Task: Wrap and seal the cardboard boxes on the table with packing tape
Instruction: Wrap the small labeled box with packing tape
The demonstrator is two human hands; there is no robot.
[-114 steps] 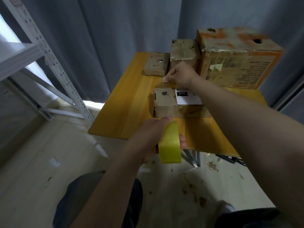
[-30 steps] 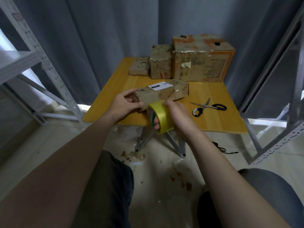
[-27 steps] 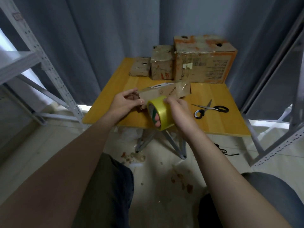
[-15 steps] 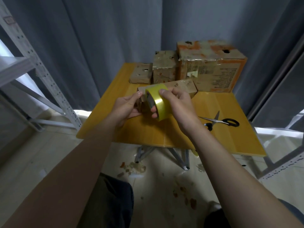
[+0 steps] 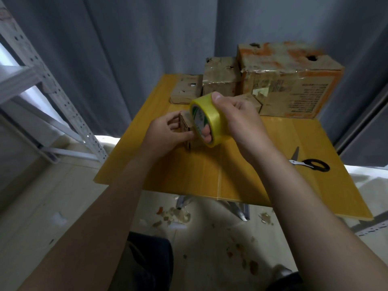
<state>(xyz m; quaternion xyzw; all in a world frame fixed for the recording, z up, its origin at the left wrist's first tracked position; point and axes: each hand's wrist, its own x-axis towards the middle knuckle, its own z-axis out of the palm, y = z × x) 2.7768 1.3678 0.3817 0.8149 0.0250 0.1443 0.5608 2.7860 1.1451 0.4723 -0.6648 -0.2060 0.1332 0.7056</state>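
My right grip point(image 5: 237, 120), holding tape roll point(image 5: 213, 114), rose from below box point(image 5: 185, 132) to over its near end; left grip point(image 5: 165, 135) clamps that end. Looks like wrap start.

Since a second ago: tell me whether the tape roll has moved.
Yes. The tape roll in the right hand went from the near edge of the table up toward the big box.
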